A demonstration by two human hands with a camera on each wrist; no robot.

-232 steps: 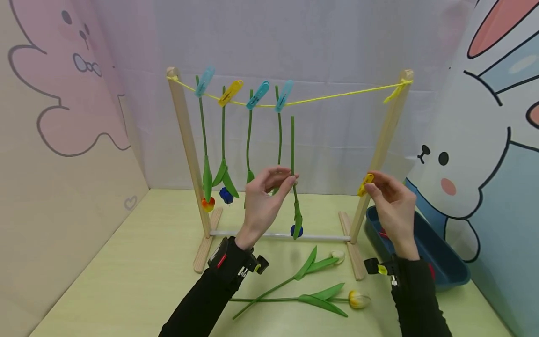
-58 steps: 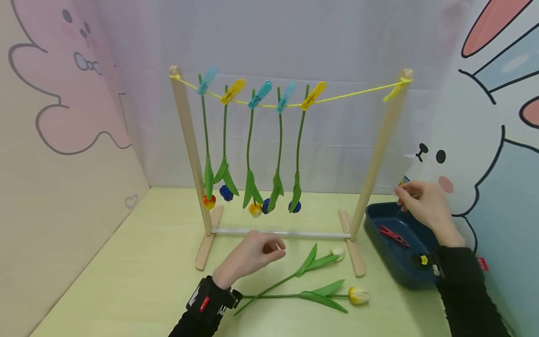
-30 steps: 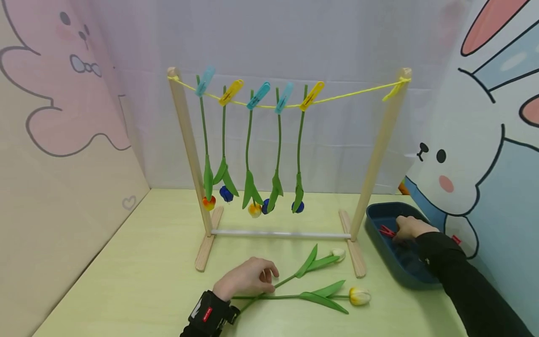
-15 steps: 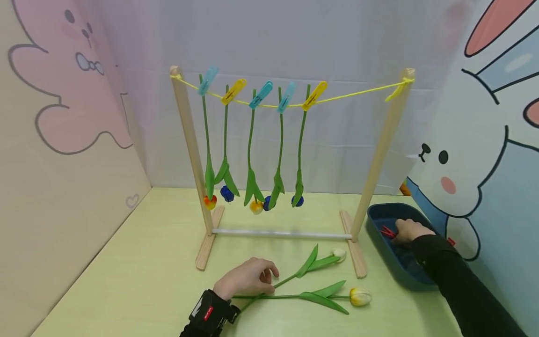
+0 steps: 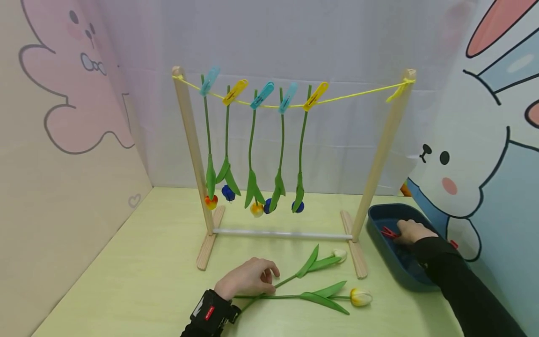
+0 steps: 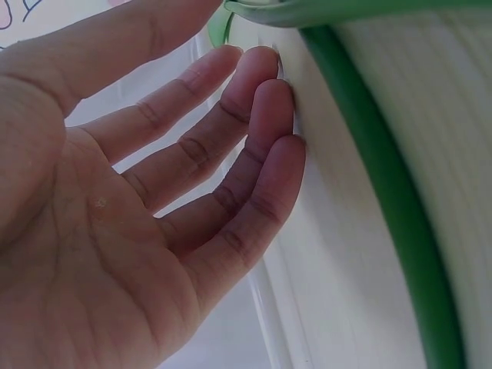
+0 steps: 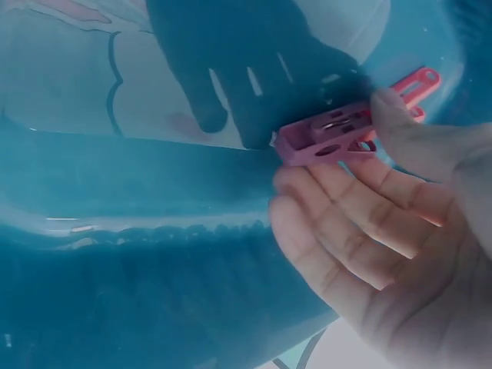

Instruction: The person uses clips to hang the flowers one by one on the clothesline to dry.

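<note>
My left hand lies low on the table, fingers loosely bent, over the stems of two artificial tulips. One has a white bloom, the other a yellow-and-white bloom; their stems cross under the hand. In the left wrist view a green stem passes beside the fingertips, with nothing in the palm. Inside the dark blue bin, my right hand pinches a red clothespin between thumb and fingers. Part of a red clothespin shows left of that hand in the head view.
A wooden frame with posts carries a yellow string. Several tulips hang head-down from it by blue and yellow clothespins, the rightmost with a blue bloom. A white bar joins the frame's feet. Printed walls enclose the table.
The blue tulip from my left hand now hangs by the yellow clothespin my right hand held. My left hand has dropped to the lying stems; my right hand has reached down into the bin.
</note>
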